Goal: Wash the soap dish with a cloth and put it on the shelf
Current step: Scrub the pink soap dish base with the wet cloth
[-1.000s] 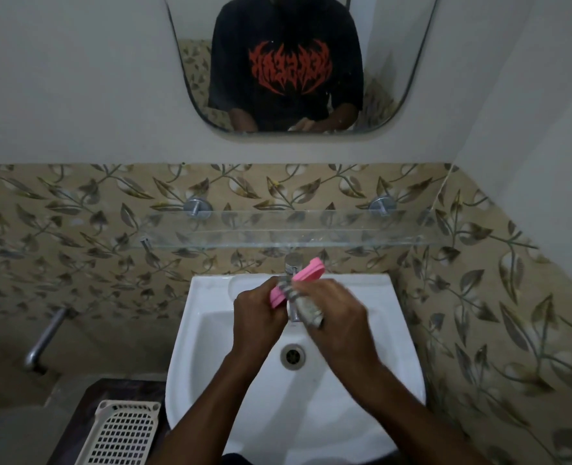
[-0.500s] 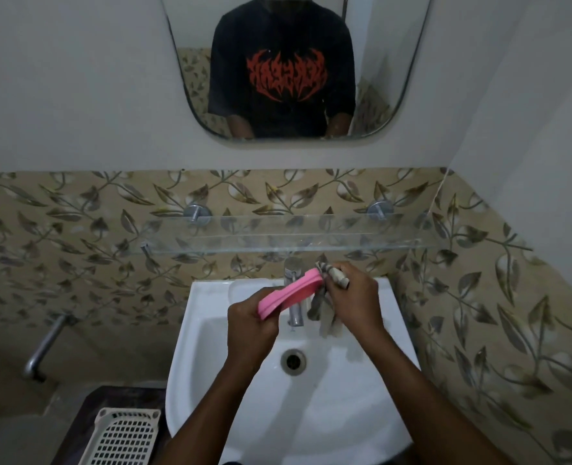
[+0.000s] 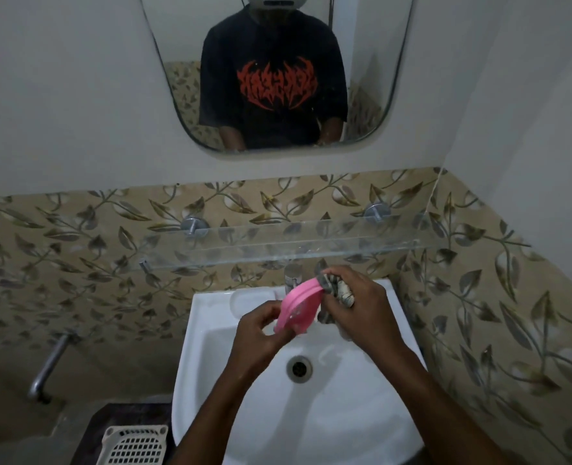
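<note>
My left hand [image 3: 262,333] grips the lower end of a pink soap dish [image 3: 299,307], held tilted on edge above the white sink [image 3: 217,357]. My right hand [image 3: 361,313] is closed on a bunched grey patterned cloth [image 3: 340,290] pressed against the dish's upper right end. The tap [image 3: 291,275] stands just behind the dish, mostly hidden. A clear glass shelf [image 3: 277,246] runs along the tiled wall right above my hands, with nothing on it.
A mirror [image 3: 277,72] hangs above the shelf, reflecting a person in a black shirt. The sink drain [image 3: 299,368] lies below my hands. A white plastic basket [image 3: 133,444] sits at the lower left on a dark surface. A metal pipe [image 3: 48,370] juts from the left wall.
Both hands have risen from low over the basin toward the tap. The dish has turned to show more of its face, and the cloth has shifted to its upper right end.
</note>
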